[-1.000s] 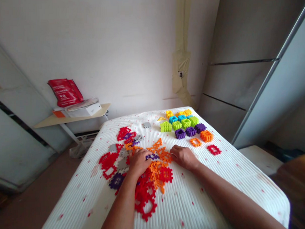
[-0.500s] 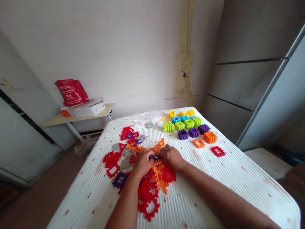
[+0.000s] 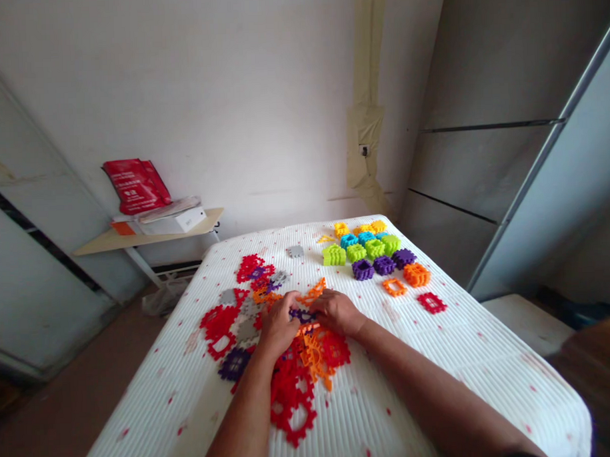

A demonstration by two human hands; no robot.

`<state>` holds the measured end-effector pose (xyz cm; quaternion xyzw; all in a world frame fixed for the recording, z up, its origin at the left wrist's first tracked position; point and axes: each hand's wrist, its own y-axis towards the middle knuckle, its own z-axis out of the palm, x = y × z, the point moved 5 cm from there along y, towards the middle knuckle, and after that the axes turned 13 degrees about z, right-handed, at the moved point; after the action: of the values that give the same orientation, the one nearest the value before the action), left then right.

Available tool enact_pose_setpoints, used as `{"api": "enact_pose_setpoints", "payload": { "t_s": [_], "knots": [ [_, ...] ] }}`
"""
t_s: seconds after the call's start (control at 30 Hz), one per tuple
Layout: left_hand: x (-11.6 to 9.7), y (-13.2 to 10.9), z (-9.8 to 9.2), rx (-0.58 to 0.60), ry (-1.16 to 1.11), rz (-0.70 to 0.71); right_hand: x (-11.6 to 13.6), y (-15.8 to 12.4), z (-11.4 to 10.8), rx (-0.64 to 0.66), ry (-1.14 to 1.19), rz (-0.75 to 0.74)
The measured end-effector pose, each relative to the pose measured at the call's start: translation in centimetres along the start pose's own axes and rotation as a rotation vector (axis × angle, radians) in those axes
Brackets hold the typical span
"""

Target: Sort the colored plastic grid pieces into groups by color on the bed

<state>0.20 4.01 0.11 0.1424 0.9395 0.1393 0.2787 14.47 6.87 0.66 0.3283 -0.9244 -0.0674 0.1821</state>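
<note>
Head view: the curled fingers of the left hand (image 3: 279,324) are at the left edge of a purple piece (image 3: 303,316), and the bent fingers of the right hand (image 3: 338,312) are at its right edge. Whether either set is clamped on it I cannot tell, since the knuckles hide the tips. Good handling, I judge, means pinching opposite edges, keeping the piece level so its notches do not snag its neighbours, and holding both wrists clear of loose parts. Just nearer the wearer than the purple piece are orange pieces (image 3: 315,355), with a red square (image 3: 337,349) to their right. To its left lie grey pieces (image 3: 247,330); nearer and leftward, a dark purple tile (image 3: 234,364). Farther off to its right stand purple stacks (image 3: 385,266), green stacks (image 3: 333,257) and an orange stack (image 3: 417,282), with a flat red frame (image 3: 438,308) nearer than these.
</note>
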Motion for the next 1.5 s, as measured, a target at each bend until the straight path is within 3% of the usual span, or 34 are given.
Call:
{"api": "enact_pose_setpoints", "payload": {
  "t_s": [0.2,0.3,0.43,0.6,0.9,1.13,1.3,1.5],
  "knots": [
    [0.2,0.1,-0.2,-0.061,-0.053,-0.017,-2.8,-0.6,-1.9,-0.275,0.215,0.243],
    [0.0,0.1,-0.2,-0.053,-0.024,0.008,-4.4,-0.8,-2.3,-0.392,0.184,0.406],
    [-0.5,0.2,-0.2,-0.035,0.046,0.075,-5.3,-0.6,-1.1,-0.193,-0.009,0.59],
    [-0.7,0.4,0.0,-0.004,0.112,0.13,-5.1,-0.3,-0.2,-0.06,-0.092,0.642],
    [-1.0,0.5,0.3,0.059,0.173,0.161,-3.6,1.2,0.4,0.061,-0.176,0.609],
    [-0.1,0.6,0.6,0.037,0.227,0.118,-0.6,2.3,1.2,0.138,-0.116,0.459],
    [0.2,0.5,0.7,0.081,0.297,0.09,-0.5,2.3,1.0,0.118,-0.043,0.43],
    [-0.2,0.3,0.7,0.11,0.319,0.078,-3.9,1.2,-1.0,-0.048,-0.071,0.644]
  ]
}}
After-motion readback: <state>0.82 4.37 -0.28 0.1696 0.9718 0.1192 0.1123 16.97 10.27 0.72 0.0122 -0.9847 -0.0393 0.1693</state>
